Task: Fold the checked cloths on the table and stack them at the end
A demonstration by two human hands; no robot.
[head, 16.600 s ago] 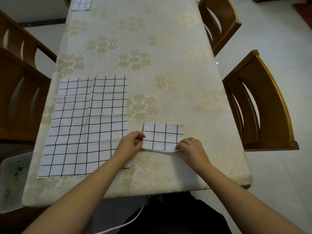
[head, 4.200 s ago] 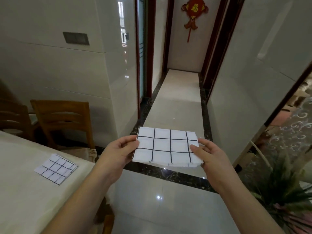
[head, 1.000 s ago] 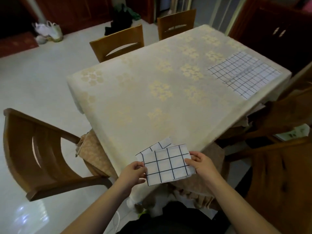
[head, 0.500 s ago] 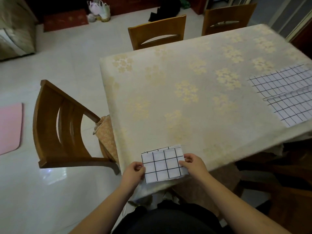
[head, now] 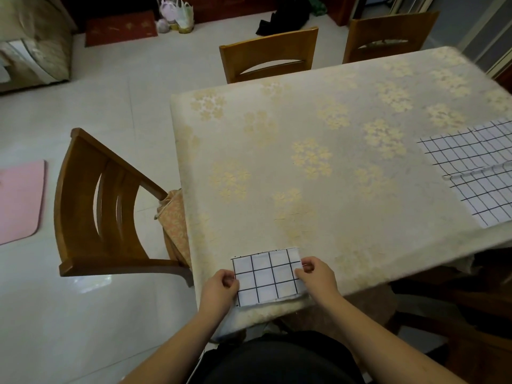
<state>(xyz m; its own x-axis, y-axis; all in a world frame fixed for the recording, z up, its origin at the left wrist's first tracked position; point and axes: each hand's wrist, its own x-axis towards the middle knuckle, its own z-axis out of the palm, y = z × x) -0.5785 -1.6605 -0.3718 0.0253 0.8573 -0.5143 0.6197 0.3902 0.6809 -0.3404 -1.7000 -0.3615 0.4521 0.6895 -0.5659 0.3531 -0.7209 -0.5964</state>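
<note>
A small folded checked cloth (head: 267,275), white with dark lines, lies at the near corner of the table (head: 318,167). It covers another folded checked cloth, of which only a thin edge shows at the top. My left hand (head: 220,291) pinches the cloth's left edge. My right hand (head: 315,277) pinches its right edge. A large unfolded checked cloth (head: 473,173) lies spread flat at the table's right side, partly cut off by the frame.
The table has a cream cloth with gold flowers. A wooden chair (head: 102,214) stands at its left end, two more chairs (head: 270,58) along the far side. A pink mat (head: 19,200) lies on the tiled floor at left.
Both hands have brought the folded cloth down onto the folded cloth at the table's corner, squaring it over it. The view has shifted left along the table.
</note>
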